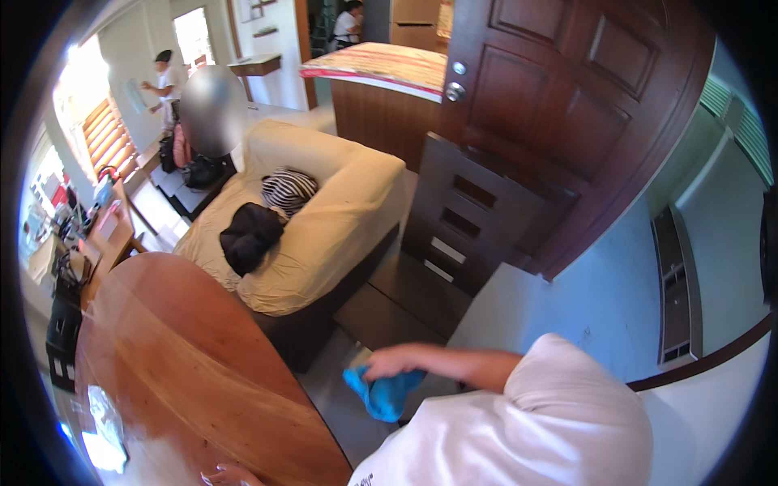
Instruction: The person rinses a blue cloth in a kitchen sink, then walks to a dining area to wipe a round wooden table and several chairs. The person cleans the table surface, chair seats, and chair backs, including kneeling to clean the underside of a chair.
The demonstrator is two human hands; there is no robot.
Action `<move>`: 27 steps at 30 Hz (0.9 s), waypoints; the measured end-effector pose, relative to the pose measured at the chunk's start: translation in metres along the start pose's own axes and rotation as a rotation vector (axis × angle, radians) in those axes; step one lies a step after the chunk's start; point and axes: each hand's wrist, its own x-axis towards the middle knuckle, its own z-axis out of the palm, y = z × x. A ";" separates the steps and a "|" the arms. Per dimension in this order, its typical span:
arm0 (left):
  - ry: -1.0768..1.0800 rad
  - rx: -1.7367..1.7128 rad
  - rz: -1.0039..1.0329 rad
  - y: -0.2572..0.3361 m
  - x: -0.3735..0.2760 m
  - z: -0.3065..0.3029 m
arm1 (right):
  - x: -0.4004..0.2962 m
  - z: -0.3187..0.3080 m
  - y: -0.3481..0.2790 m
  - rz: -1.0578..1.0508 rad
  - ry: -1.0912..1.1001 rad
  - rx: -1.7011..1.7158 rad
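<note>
My right hand (392, 362) grips a bright blue cloth (388, 398), which hangs below the fingers over the floor between the wooden table and my body. At the bottom edge my left hand (230, 475) is partly cut off. Its fingers are apart, at the polished brown wooden tabletop (200, 370), and I see nothing held in it. Whether the palm touches the wood cannot be told. A crumpled shiny clear plastic item (105, 416) lies at the table's left side, in strong glare.
A beige-covered sofa (358, 182) holds a black cloth bundle (250, 238) and a striped one (289, 189). A dark slatted-back chair (447, 212) stands before an open panelled door (535, 109). Cluttered desk (112, 243) at left. Several people are farther back, including one person (167, 88) by the wall.
</note>
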 end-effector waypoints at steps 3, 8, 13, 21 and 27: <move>-0.116 -0.113 0.040 0.071 -0.009 -0.054 | -0.123 -0.100 0.021 0.300 0.555 0.298; -0.246 -0.268 0.012 0.230 -0.076 -0.151 | -0.322 -0.216 0.095 -0.856 0.640 0.912; -0.383 -0.692 0.224 0.375 -0.197 -0.213 | -0.381 -0.307 0.126 -0.706 1.477 0.703; -0.587 -0.760 0.140 0.478 -0.281 -0.293 | -0.295 -0.392 0.185 -0.378 1.207 0.629; -0.627 -0.673 0.129 0.498 -0.291 -0.336 | -0.285 -0.408 0.180 -0.313 0.991 0.701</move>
